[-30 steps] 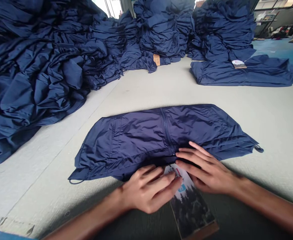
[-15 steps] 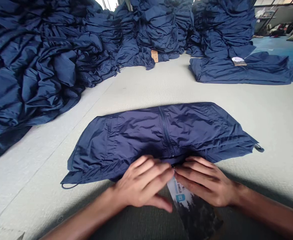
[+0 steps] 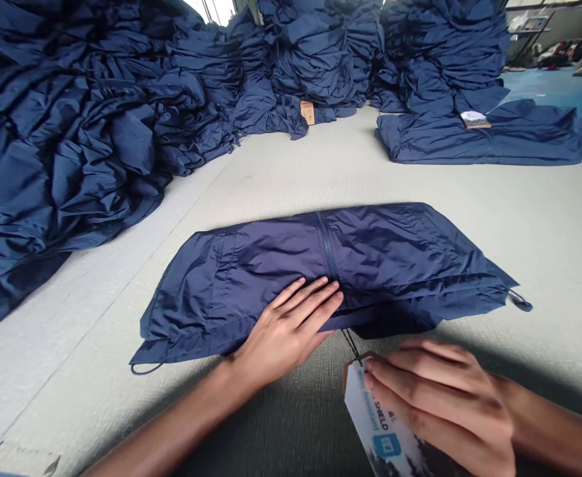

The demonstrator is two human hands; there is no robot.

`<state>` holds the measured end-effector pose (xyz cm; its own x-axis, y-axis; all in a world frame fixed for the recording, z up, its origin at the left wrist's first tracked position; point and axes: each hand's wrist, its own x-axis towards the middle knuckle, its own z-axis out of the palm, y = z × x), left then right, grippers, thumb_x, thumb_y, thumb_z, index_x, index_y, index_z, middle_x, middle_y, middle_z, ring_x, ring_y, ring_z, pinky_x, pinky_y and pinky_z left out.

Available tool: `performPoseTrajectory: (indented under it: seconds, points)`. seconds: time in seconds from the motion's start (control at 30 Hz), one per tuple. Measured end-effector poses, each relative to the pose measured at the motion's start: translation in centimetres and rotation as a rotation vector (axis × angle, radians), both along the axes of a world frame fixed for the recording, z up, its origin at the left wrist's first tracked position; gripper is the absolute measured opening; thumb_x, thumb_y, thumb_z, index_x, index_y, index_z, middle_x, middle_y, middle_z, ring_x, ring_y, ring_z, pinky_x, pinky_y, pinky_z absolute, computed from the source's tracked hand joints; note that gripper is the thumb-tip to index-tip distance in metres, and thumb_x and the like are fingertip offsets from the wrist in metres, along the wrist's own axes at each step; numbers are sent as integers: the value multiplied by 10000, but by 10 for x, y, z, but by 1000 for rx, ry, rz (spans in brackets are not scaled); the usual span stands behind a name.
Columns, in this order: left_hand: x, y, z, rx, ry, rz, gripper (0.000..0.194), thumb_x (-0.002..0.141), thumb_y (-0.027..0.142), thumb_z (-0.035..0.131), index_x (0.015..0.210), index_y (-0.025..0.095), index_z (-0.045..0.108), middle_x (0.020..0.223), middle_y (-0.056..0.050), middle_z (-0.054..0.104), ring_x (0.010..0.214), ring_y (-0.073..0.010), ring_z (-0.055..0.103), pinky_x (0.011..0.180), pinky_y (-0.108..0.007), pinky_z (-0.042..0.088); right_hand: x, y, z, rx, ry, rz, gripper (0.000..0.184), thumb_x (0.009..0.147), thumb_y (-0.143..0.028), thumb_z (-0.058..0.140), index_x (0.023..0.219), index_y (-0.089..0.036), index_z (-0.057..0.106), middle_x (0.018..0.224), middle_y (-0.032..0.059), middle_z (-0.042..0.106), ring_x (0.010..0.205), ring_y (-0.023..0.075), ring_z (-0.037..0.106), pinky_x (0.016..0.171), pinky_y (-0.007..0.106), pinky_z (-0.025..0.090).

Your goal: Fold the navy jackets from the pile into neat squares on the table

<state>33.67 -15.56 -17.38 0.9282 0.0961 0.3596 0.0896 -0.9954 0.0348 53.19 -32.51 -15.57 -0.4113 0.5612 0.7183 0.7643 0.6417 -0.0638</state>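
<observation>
The hanging tag (image 3: 387, 427) is grasped at its top end by the fingers of the right hand (image 3: 444, 397), which are closed over its printed face; the thumb is hidden. The fingers of the left hand (image 3: 295, 321) are laid nearly straight and close together on the blue jacket (image 3: 271, 255), with their tips by the zipper (image 3: 326, 245); the thumb is held low at the near edge, and whether any cloth is pinched cannot be told. From the tag's top, a thin dark cord (image 3: 351, 343) is run to the jacket's near edge, just beside the left hand. The tag is held tilted on the near side of the jacket, with white, blue lettering and dark treetops shown on it. The jacket is spread folded across the middle of the pale table (image 3: 281, 172), its surface creased. A small loop is seen at its left corner (image 3: 146, 369) and another at its right corner (image 3: 522, 303). Farther out, a large heap of blue cloth (image 3: 77, 159) is piled on the left, and tall stacks (image 3: 320, 56) are raised along the far side, where a brown tag (image 3: 307, 112) is shown. At far right, a folded garment (image 3: 489, 142) is laid flat, topped by a small white-and-brown tag (image 3: 475, 120).
</observation>
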Motion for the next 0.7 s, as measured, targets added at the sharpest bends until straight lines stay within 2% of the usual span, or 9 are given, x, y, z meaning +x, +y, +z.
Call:
performPoseTrajectory:
  seconds: [0.13, 0.27, 0.4, 0.5, 0.53, 0.6, 0.7]
  points:
    - [0, -1, 2, -3, -11, -1, 454, 986, 298, 525, 1418, 164, 486, 1450, -80, 540, 1387, -202, 444, 1202, -409, 318, 0, 3, -6, -4, -143, 82, 334, 953, -120, 408, 935, -94, 741, 967, 92, 754, 875, 172, 683, 725, 297, 565]
    - [-1, -2, 3, -18, -44, -28, 413, 978, 284, 544, 1373, 164, 530, 1410, -70, 581, 1376, -198, 460, 1204, -413, 317, 0, 7, -8, -23, -240, 91, 330, 941, -131, 422, 871, -127, 744, 925, 72, 752, 812, 163, 674, 706, 300, 544]
    - [-2, -3, 4, -36, -84, -50, 364, 969, 264, 565, 1320, 167, 573, 1370, -58, 616, 1358, -192, 482, 1196, -405, 337, 1, 3, -2, 49, -229, 65, 323, 914, -130, 433, 888, -118, 755, 930, 88, 752, 856, 180, 680, 656, 305, 525]
    - [-2, -4, 6, -53, -104, -42, 354, 964, 251, 575, 1310, 179, 582, 1355, -51, 628, 1341, -189, 502, 1184, -402, 359, -1, -1, 2, 156, -234, 42, 284, 904, -168, 486, 899, -141, 768, 955, 66, 758, 870, 171, 680, 619, 288, 522]
    - [-2, -4, 7, -55, -113, -38, 354, 962, 244, 576, 1310, 180, 582, 1354, -51, 628, 1335, -190, 509, 1180, -401, 365, -3, -3, 3, 171, -214, 17, 255, 897, -175, 517, 898, -153, 772, 962, 49, 762, 870, 164, 680, 617, 282, 526]
    - [-2, -4, 10, -50, -136, -31, 367, 959, 230, 578, 1323, 178, 573, 1363, -58, 621, 1324, -194, 522, 1173, -404, 377, -8, -6, 7, 103, -123, -85, 215, 896, -175, 559, 912, -172, 773, 986, 22, 769, 880, 161, 683, 641, 286, 542]
    - [-2, -2, 14, -38, -164, -36, 397, 955, 222, 582, 1348, 170, 552, 1370, -71, 614, 1311, -193, 535, 1168, -404, 383, -13, -7, 10, 78, 73, -222, 252, 938, -182, 523, 893, -206, 769, 977, 7, 773, 838, 168, 690, 654, 314, 545]
